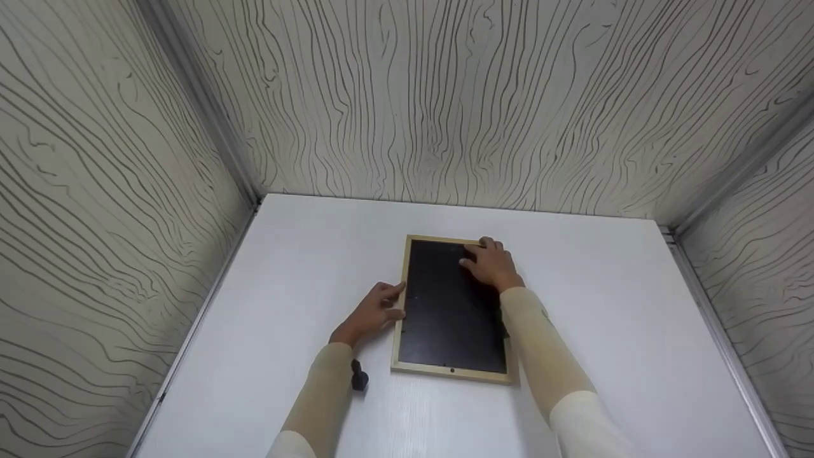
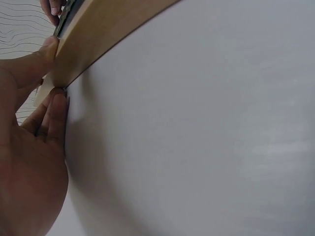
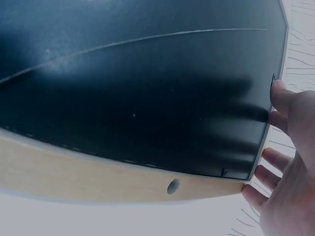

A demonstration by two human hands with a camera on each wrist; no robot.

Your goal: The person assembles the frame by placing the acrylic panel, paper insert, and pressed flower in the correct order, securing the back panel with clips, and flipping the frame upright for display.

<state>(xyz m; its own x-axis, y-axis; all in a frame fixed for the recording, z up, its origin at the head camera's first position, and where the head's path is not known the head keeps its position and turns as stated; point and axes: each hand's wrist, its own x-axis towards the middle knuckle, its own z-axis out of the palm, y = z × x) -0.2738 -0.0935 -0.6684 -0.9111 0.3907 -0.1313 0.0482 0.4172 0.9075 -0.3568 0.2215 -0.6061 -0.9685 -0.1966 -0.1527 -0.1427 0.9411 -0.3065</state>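
A wooden picture frame [image 1: 420,367] lies on a white table with its black backing board [image 1: 451,312] facing up. My left hand [image 1: 371,312] holds the frame's left side, its thumb on the upper edge and other fingers low against the outer side, as the left wrist view shows. At the far right corner is my right hand [image 1: 495,264], its fingers round the rim. In the right wrist view, my right thumb [image 3: 280,98] touches a small dark metal tab [image 3: 273,78] at the board's edge. A round hole [image 3: 173,186] shows in the frame's side.
A small black object [image 1: 360,378] lies on the white table [image 1: 305,254] beside my left forearm. Panels with a wood-grain line pattern [image 1: 413,108] stand behind the table and at both sides, with metal rails [image 1: 197,108] at the corners.
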